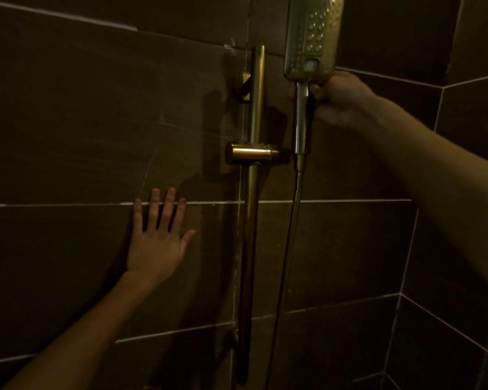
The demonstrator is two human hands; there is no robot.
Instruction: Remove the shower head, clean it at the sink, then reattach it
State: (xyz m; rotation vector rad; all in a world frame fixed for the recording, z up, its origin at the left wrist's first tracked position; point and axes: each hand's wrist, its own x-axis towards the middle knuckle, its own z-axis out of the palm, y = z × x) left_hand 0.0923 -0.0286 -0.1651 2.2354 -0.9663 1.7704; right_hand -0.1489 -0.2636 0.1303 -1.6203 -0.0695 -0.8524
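Note:
A rectangular metal shower head (312,38) stands upright at the top right, its nozzle face toward me. Its handle (301,119) sits in the brass slider holder (255,156) on the vertical brass rail (254,192). My right hand (335,99) grips the handle just under the head, fingers curled round it. A hose (286,249) hangs down from the handle's lower end. My left hand (158,237) lies flat on the dark wall tile, left of the rail, fingers spread and holding nothing.
Dark brown wall tiles (82,122) with pale grout lines fill the view. The wall meets a side wall at a corner (423,192) on the right. The rail's upper bracket (244,87) is fixed to the wall. The light is dim.

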